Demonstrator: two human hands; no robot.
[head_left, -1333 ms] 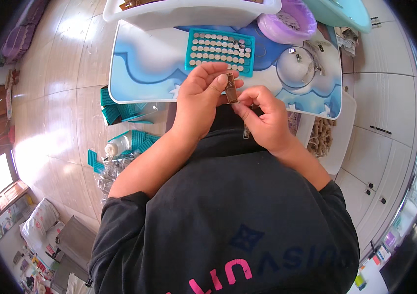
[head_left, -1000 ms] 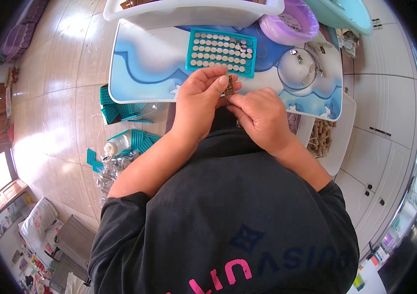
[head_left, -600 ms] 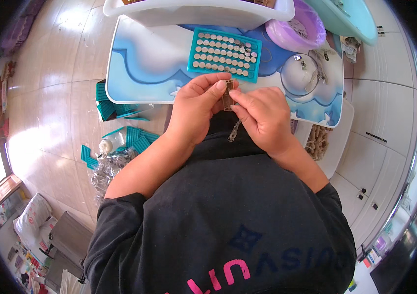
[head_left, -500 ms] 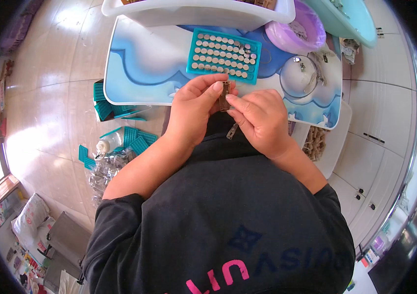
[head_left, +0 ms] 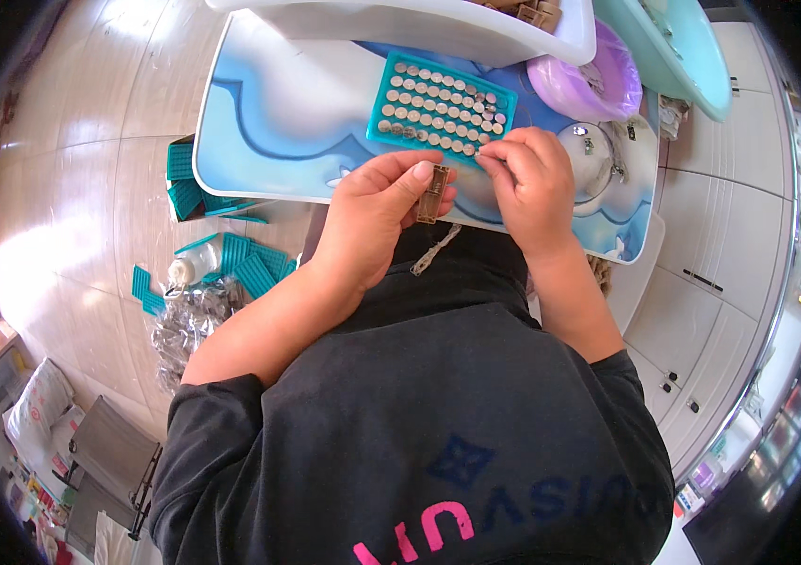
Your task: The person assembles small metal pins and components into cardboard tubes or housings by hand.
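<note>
My left hand (head_left: 383, 193) is closed around a small brown plastic case (head_left: 432, 195), thumb pressed on its upper end. Below the case hangs a thin wire bundle with a small piece (head_left: 430, 254) at its end. At the lower right corner of a teal tray (head_left: 374, 135), the thumb and forefinger of my right hand (head_left: 530, 184) are pinched together; what they hold, if anything, is too small to name. Rows of round silver button cells (head_left: 428, 117) fill the tray, a few at its right side lying darker and less even.
A white bin (head_left: 400, 33) with brown pieces stands at the table's (head_left: 268, 141) far edge. Right of it are a purple basin (head_left: 598, 89), a mint tub (head_left: 692, 66) and a round clear dish (head_left: 579, 151). Teal trays (head_left: 254, 273) and a plastic bag (head_left: 193, 325) lie on the floor at left.
My right hand has left the brown case and moved right and up to the tray's corner. The left hand keeps hold of the case, now fully exposed. The view has shifted slightly.
</note>
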